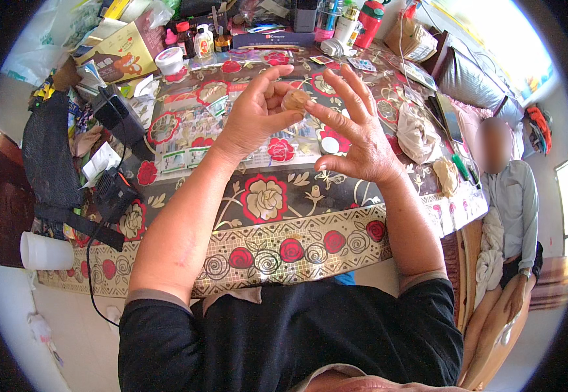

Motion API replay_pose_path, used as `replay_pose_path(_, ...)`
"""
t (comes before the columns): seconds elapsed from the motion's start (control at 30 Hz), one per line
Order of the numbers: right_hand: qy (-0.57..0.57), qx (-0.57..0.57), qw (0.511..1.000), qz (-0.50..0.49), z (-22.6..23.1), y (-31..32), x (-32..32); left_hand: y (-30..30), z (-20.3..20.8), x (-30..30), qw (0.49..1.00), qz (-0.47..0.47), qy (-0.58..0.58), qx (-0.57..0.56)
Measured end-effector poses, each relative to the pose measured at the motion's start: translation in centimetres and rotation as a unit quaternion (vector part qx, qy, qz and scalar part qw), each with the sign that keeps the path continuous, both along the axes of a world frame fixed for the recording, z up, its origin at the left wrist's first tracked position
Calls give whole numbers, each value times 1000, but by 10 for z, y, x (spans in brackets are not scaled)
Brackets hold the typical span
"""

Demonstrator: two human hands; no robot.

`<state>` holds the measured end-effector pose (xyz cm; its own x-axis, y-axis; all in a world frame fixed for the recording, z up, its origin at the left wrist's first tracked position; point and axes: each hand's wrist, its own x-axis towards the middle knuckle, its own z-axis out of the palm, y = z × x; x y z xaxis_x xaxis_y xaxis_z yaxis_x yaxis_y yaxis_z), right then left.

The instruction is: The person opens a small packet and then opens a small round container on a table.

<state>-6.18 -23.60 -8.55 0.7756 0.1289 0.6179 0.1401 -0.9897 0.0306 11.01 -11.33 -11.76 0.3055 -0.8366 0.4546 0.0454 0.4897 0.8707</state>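
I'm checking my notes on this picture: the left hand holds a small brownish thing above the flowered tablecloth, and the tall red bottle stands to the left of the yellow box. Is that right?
Not quite: the left hand holds a small brownish thing above the flowered tablecloth, but the tall red bottle stands to the right of the yellow box, as the head view shows.

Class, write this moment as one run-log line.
left hand: holds small brownish item | right hand: index fingertip at item, thumb spread | below: flowered tablecloth
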Motion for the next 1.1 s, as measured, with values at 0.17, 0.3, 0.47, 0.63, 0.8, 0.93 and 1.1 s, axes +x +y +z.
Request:
replay_pose_path(0.17,5,-2,1000,-16,1,4,2,-2,-3,-1,1000,-1,-7,-5)
replay_pose_path(0.3,2,-2,1000,-24,2,4,3,-2,-2,-4,1000,-5,-16,-5)
replay_pose_path(0.47,8,-1,999,-38,2,4,4,-2,-3,-5,999,2,-38,-1)
replay_pose_path(0.63,13,-4,999,-46,1,4,4,-2,-2,-7,999,-4,-40,11)
replay_pose_path(0.8,26,-6,998,-51,3,5,2,-2,-3,-5,999,1,-42,15)
replay_pose_path(0.93,33,-5,999,-41,5,4,1,-2,-4,-5,998,22,-57,20)
replay_pose_path(1.1,30,43,998,14,6,-3,-2,-1,-3,-5,998,13,-49,23)
